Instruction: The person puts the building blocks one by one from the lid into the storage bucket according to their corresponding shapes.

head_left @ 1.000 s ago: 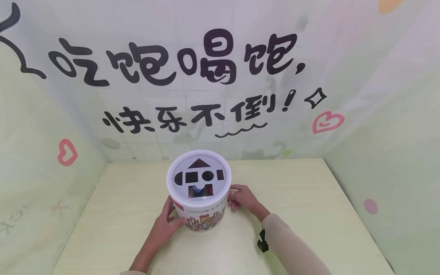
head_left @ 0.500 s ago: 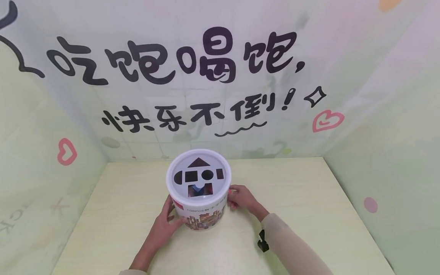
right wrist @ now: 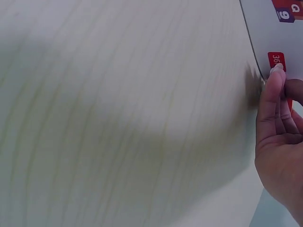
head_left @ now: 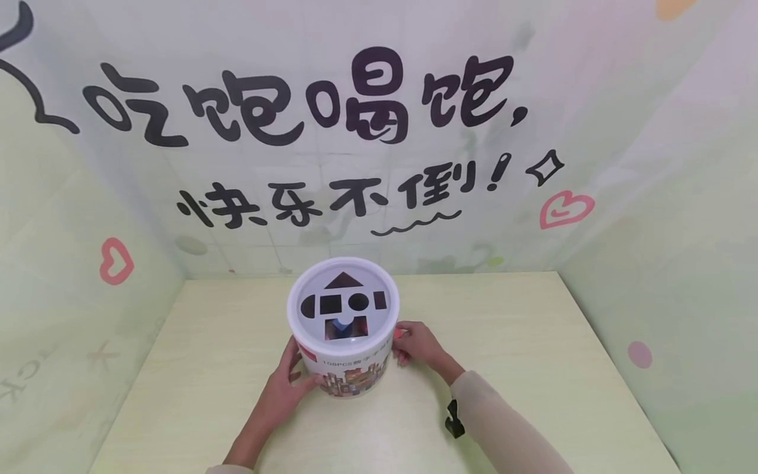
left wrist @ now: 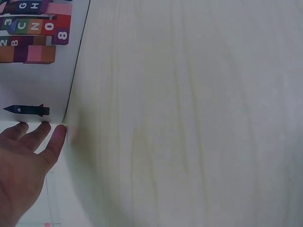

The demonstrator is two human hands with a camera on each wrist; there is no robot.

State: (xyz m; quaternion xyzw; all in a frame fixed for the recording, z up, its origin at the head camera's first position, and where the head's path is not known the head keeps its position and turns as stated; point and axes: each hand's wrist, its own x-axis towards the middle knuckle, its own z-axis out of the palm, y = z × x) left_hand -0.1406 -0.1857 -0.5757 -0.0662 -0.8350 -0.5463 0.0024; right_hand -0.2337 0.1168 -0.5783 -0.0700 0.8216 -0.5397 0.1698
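A white bucket [head_left: 355, 368] with a printed block picture stands upright on the wooden table. Its lid [head_left: 314, 329] has cut-out shapes: a triangle, half circle, square, circle and rectangles. Something blue shows through the front rectangular hole. My left hand [head_left: 285, 388] holds the bucket's left side, thumb toward the front; in the left wrist view its fingertips touch the bucket near its bottom edge. At the bucket's right side, my right hand [head_left: 423, 343] pinches a small red piece [right wrist: 289, 103], mostly covered by the fingers, so its shape cannot be told.
The pale table [head_left: 503, 329] extends around the bucket. Printed wall panels [head_left: 379, 243] enclose it at the back and both sides. A black buckle [head_left: 454, 419] hangs by my right sleeve.
My right hand has shifted very slightly away from the bucket's side, and a little more of the red piece shows. The left hand and the bucket stay where they were.
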